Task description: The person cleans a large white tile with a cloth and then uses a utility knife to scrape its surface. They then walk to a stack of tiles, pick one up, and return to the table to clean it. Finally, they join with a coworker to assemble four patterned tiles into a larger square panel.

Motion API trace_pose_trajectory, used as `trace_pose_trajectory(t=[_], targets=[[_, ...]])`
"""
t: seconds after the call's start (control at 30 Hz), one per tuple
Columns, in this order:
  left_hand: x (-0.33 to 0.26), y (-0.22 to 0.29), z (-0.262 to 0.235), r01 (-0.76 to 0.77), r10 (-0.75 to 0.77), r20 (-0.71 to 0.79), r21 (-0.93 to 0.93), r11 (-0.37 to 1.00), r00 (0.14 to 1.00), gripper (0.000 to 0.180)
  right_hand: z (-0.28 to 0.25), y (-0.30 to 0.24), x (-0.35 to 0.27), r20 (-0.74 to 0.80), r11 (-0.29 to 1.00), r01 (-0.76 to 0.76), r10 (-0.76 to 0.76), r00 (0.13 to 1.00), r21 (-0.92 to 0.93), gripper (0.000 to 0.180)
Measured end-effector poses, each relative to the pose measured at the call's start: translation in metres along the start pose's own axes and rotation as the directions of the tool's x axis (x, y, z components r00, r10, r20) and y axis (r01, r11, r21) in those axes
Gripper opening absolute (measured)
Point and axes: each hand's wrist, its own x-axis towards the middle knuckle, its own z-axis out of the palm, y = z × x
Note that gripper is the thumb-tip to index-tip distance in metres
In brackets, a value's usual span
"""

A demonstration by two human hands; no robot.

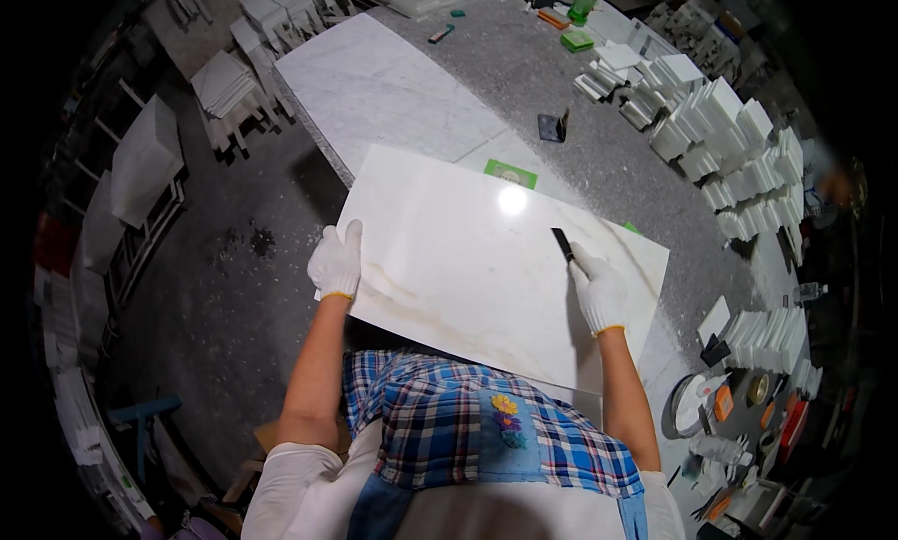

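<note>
White slab (449, 250): in front of us, over the worktop (608, 171), between our two hands.
Left hand (335, 262): our gloved fingers grip the slab's left edge, thumb by the top face; how far they reach underneath is hidden.
Right hand (600, 295): over the slab's right part, our fingers pinching a black tool (561, 244).
Green pad (512, 172): showing just beyond the slab's far edge, apart from our fingers.

No lettering can be read. A green card (511, 172) at the far edge of the white slab (449, 259) bears a pale round mark; any print on the green bottle (585, 3) and green box (577, 41), far right, is too small to tell.
</note>
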Motion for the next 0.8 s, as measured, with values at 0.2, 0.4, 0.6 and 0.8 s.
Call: trace_pose_trajectory(t=[0.2, 0.4, 0.6, 0.8], targets=[[0.0, 0.004, -0.004, 0.022, -0.022, 0.023, 0.006, 1.0, 0.999, 0.07, -0.006, -0.013, -0.019, 0.124, 0.988, 0.078, -0.062, 0.99, -0.133, 0.032], [-0.001, 0.003, -0.007, -0.002, 0.002, 0.045, 0.012, 1.0, 0.999, 0.072, -0.009, 0.002, -0.026, 0.041, 0.992, -0.011, 0.017, 0.999, -0.127, 0.031], [0.001, -0.001, -0.004, -0.014, 0.014, 0.059, 0.014, 1.0, 0.998, 0.072, -0.005, -0.01, -0.04, 0.054, 0.983, 0.047, -0.038, 0.998, -0.178, 0.032], [-0.003, -0.001, -0.008, -0.041, 0.04, 0.063, 0.013, 0.999, 0.997, 0.073, -0.007, -0.009, -0.057, 0.03, 0.971, -0.08, 0.089, 0.996, -0.226, 0.031]])
